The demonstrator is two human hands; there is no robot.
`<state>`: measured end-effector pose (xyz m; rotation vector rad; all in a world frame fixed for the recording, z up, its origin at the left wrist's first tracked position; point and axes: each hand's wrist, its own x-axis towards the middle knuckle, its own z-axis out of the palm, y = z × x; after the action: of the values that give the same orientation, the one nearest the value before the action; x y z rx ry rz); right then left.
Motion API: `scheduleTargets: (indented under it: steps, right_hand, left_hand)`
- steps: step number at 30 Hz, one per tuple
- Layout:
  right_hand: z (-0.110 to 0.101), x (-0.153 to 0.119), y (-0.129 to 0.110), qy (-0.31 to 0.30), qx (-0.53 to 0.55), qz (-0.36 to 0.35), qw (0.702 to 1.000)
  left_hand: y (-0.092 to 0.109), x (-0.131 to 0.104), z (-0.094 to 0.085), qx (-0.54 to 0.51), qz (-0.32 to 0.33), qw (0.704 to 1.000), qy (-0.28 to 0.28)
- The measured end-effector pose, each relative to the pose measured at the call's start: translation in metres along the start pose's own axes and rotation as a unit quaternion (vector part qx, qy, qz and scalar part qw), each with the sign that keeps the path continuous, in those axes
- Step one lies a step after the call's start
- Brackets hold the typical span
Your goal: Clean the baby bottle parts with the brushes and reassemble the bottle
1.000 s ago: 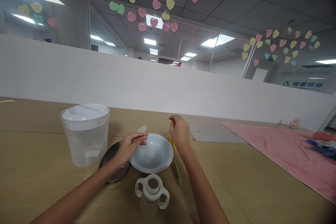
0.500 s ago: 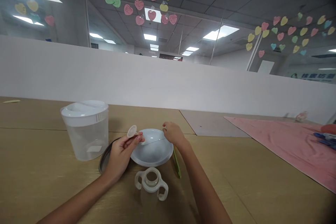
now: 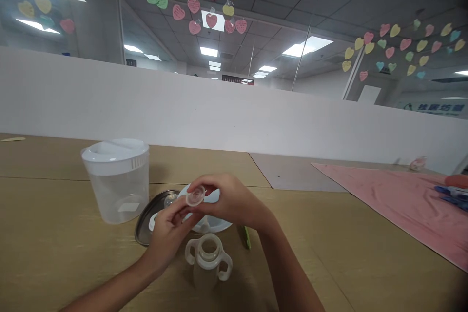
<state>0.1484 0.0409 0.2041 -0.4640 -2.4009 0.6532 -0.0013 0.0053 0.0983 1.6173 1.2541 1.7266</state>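
Hands now meet over the white bowl (image 3: 215,224), where half a second ago they stood apart at its two sides. Left hand (image 3: 168,231) has the small clear nipple piece (image 3: 195,196) pinched at its fingertips, raised above the bowl's near rim; that grip is closed on the piece as before. Right hand (image 3: 228,200) has left the bowl's far rim and come across, its fingers now touching the same piece from the right. Whether the right grip truly clamps the piece or only steadies it, cannot tell; the fingers curl round it.

Thin stick the right hand had at the bowl a second ago no longer shows in it.

Judgement: work has passed from the bowl to the small piece itself, handled two-handed, perhaps being turned or checked.

Two-handled bottle (image 3: 208,261) stands open-mouthed on the counter (image 3: 54,253), just in front of the hands, untouched. Dark metal lid (image 3: 146,222) lies flat left of the bowl, partly under the left hand. Clear lidded pitcher (image 3: 116,180) further left. Green stick (image 3: 245,236) lies by the right wrist. Pink cloth (image 3: 395,204) well apart to the right.
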Motion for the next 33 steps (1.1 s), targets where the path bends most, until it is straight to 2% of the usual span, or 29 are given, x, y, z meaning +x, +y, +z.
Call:
scheduleTargets:
  steps: [2, 4, 6, 8, 14, 20, 23, 27, 33]
  right_hand:
    - [-0.004, 0.000, -0.001, 0.024, 0.027, 0.015, 0.999]
    - [-0.009, -0.002, -0.004, 0.029, 0.055, 0.035, 0.997]
    - [-0.014, -0.004, -0.007, 0.008, 0.074, 0.057, 0.996]
    - [-0.017, -0.005, -0.009, -0.017, 0.083, 0.081, 0.993]
    - [-0.019, -0.005, -0.005, -0.022, 0.076, 0.126, 0.989]
    - [-0.018, -0.004, 0.002, 0.020, 0.058, 0.114, 0.992]
    - [-0.018, -0.003, 0.003, 0.020, 0.055, 0.114, 0.992]
    - [-0.016, -0.002, 0.005, -0.014, 0.037, 0.124, 0.992]
    - [-0.014, -0.001, 0.008, -0.099, -0.062, 0.126, 0.985]
  left_hand:
    - [-0.016, -0.011, -0.005, 0.051, 0.070, 0.996, -0.013]
    - [-0.038, -0.026, -0.009, 0.107, 0.137, 0.984, -0.050]
    - [-0.058, -0.040, -0.010, 0.125, 0.183, 0.971, -0.092]
    - [-0.072, -0.050, -0.008, 0.126, 0.199, 0.967, -0.095]
    - [-0.086, -0.055, -0.002, 0.078, 0.110, 0.988, -0.075]
    - [-0.093, -0.049, 0.000, -0.005, -0.035, 0.996, -0.081]
    - [-0.084, -0.046, -0.001, -0.007, -0.053, 0.992, -0.112]
    - [-0.069, -0.044, -0.003, 0.011, -0.067, 0.990, -0.126]
    - [-0.068, -0.044, -0.005, 0.026, -0.048, 0.989, -0.138]
